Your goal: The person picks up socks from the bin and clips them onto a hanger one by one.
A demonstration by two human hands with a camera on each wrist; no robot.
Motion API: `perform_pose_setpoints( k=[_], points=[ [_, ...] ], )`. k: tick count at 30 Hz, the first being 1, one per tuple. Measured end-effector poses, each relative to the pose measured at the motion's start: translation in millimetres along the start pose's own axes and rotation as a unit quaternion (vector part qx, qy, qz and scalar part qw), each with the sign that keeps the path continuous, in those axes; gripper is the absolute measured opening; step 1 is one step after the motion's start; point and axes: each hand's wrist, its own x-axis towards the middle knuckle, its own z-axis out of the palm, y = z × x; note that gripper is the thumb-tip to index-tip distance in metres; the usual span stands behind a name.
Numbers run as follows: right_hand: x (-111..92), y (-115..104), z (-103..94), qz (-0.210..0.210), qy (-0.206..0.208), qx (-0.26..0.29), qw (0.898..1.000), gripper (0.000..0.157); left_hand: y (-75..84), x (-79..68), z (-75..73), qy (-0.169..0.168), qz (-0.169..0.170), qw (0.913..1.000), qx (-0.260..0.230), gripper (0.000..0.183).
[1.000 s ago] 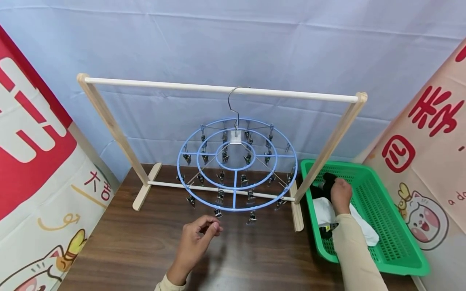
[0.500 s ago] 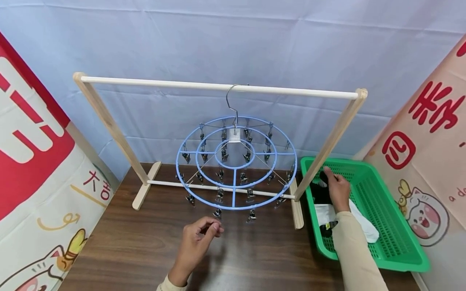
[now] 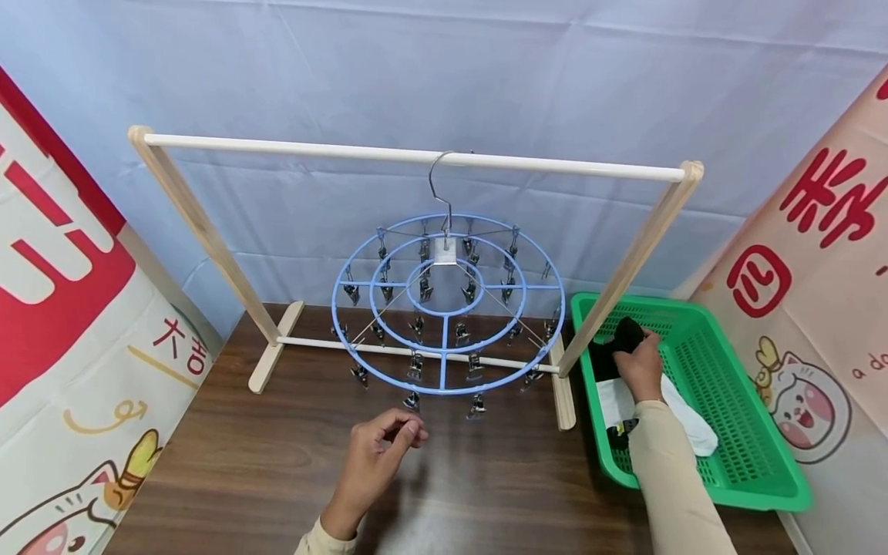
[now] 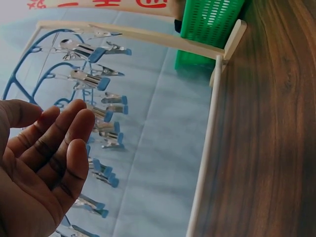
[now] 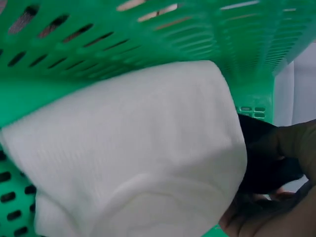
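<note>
My right hand (image 3: pixel 640 366) is in the left part of the green basket (image 3: pixel 756 432) and grips a black sock (image 3: pixel 627 336). In the right wrist view the fingers (image 5: pixel 291 195) curl round the black fabric beside a folded white sock (image 5: pixel 148 143). My left hand (image 3: pixel 378 455) hovers over the table with loosely bent fingers and holds nothing; its palm (image 4: pixel 34 192) shows bare in the left wrist view. Just beyond its fingertips hangs a metal clip (image 3: pixel 412 401) from the round blue clip hanger (image 3: pixel 444 391).
The hanger hooks over the white top bar (image 3: pixel 555 163) of a wooden rack. One rack foot (image 3: pixel 564 401) stands close to the basket's left wall. A black item with a yellow label (image 3: pixel 620 433) lies among the white cloth. Printed cloths surround the brown table (image 3: pixel 277 462).
My right hand has shifted within the basket and now holds the black sock bunched up above the others. The left hand keeps its place. The head view has tilted slightly.
</note>
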Motion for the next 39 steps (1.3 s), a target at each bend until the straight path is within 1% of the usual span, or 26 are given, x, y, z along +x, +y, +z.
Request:
perform_pose_setpoints(
  k=[2,5,8,11,14,16,18,21,23,25,27,29,31,33,34,36,39],
  points=[
    [-1,0,0.2,0.002,0.0,-0.018,1.0,0.073,1.1,0.1,0.4,0.001,-0.003,1.0,0.001,0.014],
    [-1,-1,-0.3,0.015,-0.026,-0.04,0.999,0.077,0.1,-0.3,1.1,0.003,-0.003,1.0,0.0,0.014],
    [-2,-3,-2.2,0.025,-0.072,-0.066,0.995,0.083,-1.4,-0.7,1.8,0.004,-0.001,1.0,0.0,0.013],
    [-2,-5,-3.5,0.026,-0.124,-0.085,0.988,0.089,-1.8,-0.8,2.4,0.001,0.0,1.0,0.002,0.012],
    [-1,-5,-2.9,0.01,-0.166,-0.096,0.981,0.09,-1.1,-0.3,3.1,-0.008,0.002,1.0,0.002,0.011],
    [0,-2,-1.9,-0.01,-0.169,-0.094,0.981,0.086,-0.1,0.4,3.6,-0.022,0.004,0.9997,0.003,0.012],
    [1,0,-0.5,-0.037,-0.146,-0.096,0.984,0.079,0.6,1.2,4.2,-0.036,0.003,0.9993,0.001,0.013],
    [1,2,0.9,-0.063,-0.086,-0.08,0.991,0.065,0.8,2.4,5.5,-0.054,0.008,0.9985,-0.002,0.013],
    [1,1,1.3,-0.069,-0.04,-0.062,0.995,0.055,0.7,2.8,6.5,-0.061,0.01,0.9981,-0.005,0.013],
    [-1,0,1.5,-0.064,0.007,-0.031,0.997,0.046,1.2,2.9,7.6,-0.068,0.012,0.9976,-0.006,0.013],
    [-1,-1,2.1,-0.058,0.062,-0.007,0.996,0.037,2.5,2.9,8.7,-0.076,0.008,0.997,-0.007,0.013],
    [-2,-2,3.2,-0.058,0.115,0.016,0.992,0.028,3.8,2.9,9.7,-0.084,0.001,0.9965,-0.005,0.013],
    [-1,-3,4.2,-0.063,0.153,0.025,0.986,0.023,5.0,2.9,10.7,-0.091,-0.003,0.9958,-0.004,0.013],
    [-1,-4,5.1,-0.077,0.168,0.029,0.982,0.021,5.9,3.2,11.6,-0.095,-0.007,0.9954,-0.001,0.013],
    [-1,-4,5.5,-0.082,0.167,0.03,0.982,0.022,6.2,3.3,12.0,-0.096,-0.008,0.9953,0.0,0.013],
    [0,-5,6.0,-0.089,0.155,0.034,0.983,0.025,6.7,3.5,12.9,-0.098,-0.008,0.9951,0.001,0.013],
    [0,-5,6.2,-0.087,0.122,0.047,0.988,0.031,6.8,3.8,14.4,-0.101,-0.007,0.9948,0.002,0.013]
  ],
)
